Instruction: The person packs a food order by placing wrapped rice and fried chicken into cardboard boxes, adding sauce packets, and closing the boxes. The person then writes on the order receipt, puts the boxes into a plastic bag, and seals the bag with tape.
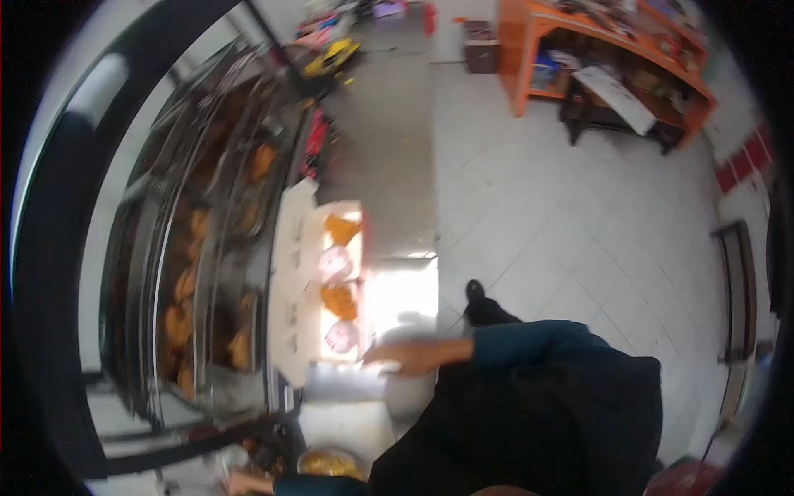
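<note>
Two white boxes [289, 281] lie side by side with their lids folded back toward the display case. Each contains orange-brown fried food [339, 302] and a round pinkish-white item [341, 336]. My right hand [405, 357] reaches over the metal counter, its fingertips beside the corner of the nearer box; motion blur hides whether it grips anything. At the bottom left, my left hand [248, 483] is near some dark, cluttered items. Its fingers are too small and smeared to read. Close to that forearm stands a round bowl [331, 463] of yellowish food.
A glass display case [161, 240] with browned food on racks runs along the left. The metal counter [380, 149] extends upward, with colourful packages [332, 58] at its far end. An orange shelf unit [514, 58] and a dark bin [480, 48] stand across the tiled floor [562, 215].
</note>
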Demonstrator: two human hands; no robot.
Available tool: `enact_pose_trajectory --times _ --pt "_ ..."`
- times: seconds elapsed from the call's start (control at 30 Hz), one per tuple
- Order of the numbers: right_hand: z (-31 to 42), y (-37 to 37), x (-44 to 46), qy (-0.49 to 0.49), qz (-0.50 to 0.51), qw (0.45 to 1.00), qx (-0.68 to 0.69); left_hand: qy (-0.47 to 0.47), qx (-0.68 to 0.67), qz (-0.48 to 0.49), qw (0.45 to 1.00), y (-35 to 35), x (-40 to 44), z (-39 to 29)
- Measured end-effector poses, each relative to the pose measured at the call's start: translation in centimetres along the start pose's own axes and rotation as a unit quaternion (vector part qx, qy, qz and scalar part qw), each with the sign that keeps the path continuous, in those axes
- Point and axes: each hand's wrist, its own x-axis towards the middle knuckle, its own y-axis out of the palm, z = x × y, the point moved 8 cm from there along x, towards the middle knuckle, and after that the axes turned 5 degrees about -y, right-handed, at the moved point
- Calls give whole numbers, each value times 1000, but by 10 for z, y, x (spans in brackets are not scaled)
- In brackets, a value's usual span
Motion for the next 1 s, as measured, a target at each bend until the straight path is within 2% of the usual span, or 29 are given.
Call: enact_pose_trajectory --times 0.03,0.07,0.1,0.17,0.2,0.23,0.27,0.3,0.33,0.37,0.4,0.43,0.53,0.57,0.6,0.67,0.7,0.73,0.8,0.83,0.87,0.93,1.0 --pt "-4 -18 1 -7 1 1000 -14 -24 29 2 999 -10 11 20" --pt "-23 -31 -7 11 -28 997 -66 -52 54 1 997 -22 24 45" --pt "-27 -50 -11 20 -72 995 -62 -79 78 0 994 -34 31 62" --pt "-26 -90 -9 65 -113 988 -84 -124 121 -9 985 -52 31 86" --pt "-29 -109 -9 111 -128 984 -54 -116 131 -31 984 -59 25 91" --pt "-33 -129 -5 144 -162 975 -53 -48 110 -86 989 -69 -9 48" --pt "-40 -153 0 111 -218 965 -96 144 74 -173 972 -84 -58 -15" --pt "-58 -176 7 131 -245 955 -106 34 -8 -97 995 -64 -59 39" --pt "-69 -198 18 98 -278 941 -163 -95 -131 94 982 -40 -114 -1" --pt "-85 -219 34 93 -302 929 -194 -129 -91 272 949 -10 -161 -26" --pt "-100 -241 50 87 -325 914 -225 -242 -117 344 900 14 -215 -42" --pt "-114 -257 64 80 -347 899 -255 -278 -133 472 826 54 -254 -26" --pt "-193 -276 106 124 -321 904 -254 -244 -77 420 871 108 -303 -66" --pt "-203 -275 120 120 -274 917 -265 -222 -75 398 887 124 -309 -72" --pt "-221 -275 126 165 -206 934 -240 -200 -70 375 902 139 -314 -79" --pt "-224 -286 130 197 -144 943 -224 -75 65 295 950 148 -309 -76" --pt "-220 -294 130 151 -141 936 -284 -16 134 251 959 150 -308 -83" --pt "-213 -304 128 158 -136 938 -279 -58 133 255 956 149 -314 -97" --pt "-229 -336 120 115 -162 939 -282 -35 130 247 960 156 -331 -130" --pt "-234 -359 114 130 -165 942 -262 -26 130 239 962 162 -340 -150" --pt "-238 -384 108 145 -165 945 -242 -78 147 266 949 169 -353 -170" --pt "-252 -437 98 154 -169 951 -210 -42 102 282 953 210 -376 -191" --pt "-253 -491 94 105 -191 948 -231 -34 48 308 950 248 -399 -224"
